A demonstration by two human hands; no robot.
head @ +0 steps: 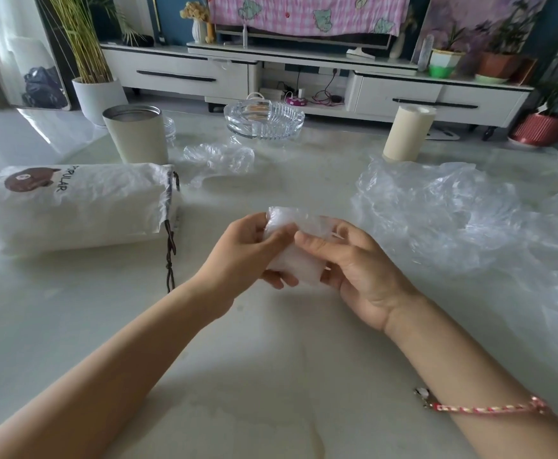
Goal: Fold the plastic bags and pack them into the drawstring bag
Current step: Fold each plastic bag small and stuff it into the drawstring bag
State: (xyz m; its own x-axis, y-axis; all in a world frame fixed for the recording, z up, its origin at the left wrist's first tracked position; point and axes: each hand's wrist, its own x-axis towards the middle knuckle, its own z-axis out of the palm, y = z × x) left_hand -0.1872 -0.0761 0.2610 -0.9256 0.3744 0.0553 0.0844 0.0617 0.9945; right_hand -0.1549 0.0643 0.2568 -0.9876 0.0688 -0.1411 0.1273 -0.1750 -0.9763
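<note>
Currently fold step nr done, I judge: left hand [254, 250] & right hand [353, 270], fingers curled, pinch small folded clear plastic bag [299, 263] over pale table [271, 359]. Next: carry it to white bear-print drawstring bag [72, 207] at left, w/ mouth opened first.

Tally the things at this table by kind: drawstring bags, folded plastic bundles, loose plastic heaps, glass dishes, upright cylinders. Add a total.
Drawstring bag: 1
Folded plastic bundle: 1, held by left hand and right hand
Loose plastic heaps: 2, far middle, right
Glass dish: 1
Upright cylinders: 2, tumbler, beige one
Total: 7
</note>
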